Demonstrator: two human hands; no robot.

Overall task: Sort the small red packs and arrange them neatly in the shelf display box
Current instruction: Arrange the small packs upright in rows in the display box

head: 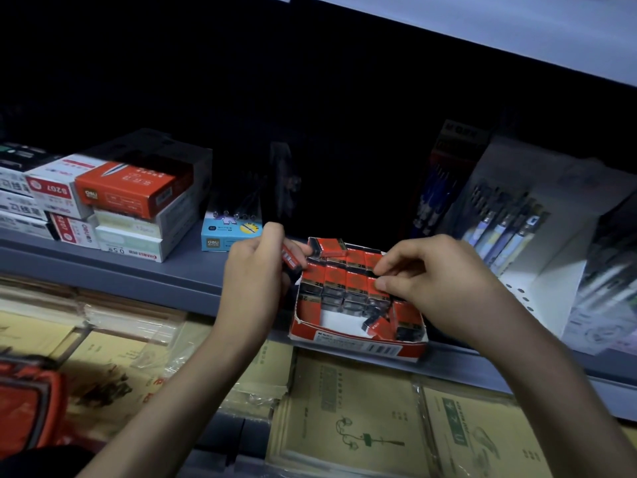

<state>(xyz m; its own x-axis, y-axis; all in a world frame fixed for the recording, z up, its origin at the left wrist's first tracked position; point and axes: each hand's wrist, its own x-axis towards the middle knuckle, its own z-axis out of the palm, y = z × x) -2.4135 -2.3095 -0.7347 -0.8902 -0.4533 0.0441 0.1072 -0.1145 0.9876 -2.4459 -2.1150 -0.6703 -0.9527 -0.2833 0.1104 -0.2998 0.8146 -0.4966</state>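
A red display box [358,345] sits at the front edge of the grey shelf [179,267]. Inside it, several small red packs [339,279] marked 2B stand in rows at the back. A few loose packs [379,326] lie tilted in the front right corner, beside bare white floor. My left hand [256,270] grips small red packs [289,257] at the box's left rim. One more red pack [327,246] shows just past its fingertips, above the back row. My right hand [427,274] pinches a pack in the row at the right.
Stacked red and white stationery boxes [124,194] and a blue Deli box [224,232] stand to the left on the shelf. A white pen display [517,229] is at the right. Brown paper packs [362,426] fill the lower shelf. An orange bag [27,401] is at the lower left.
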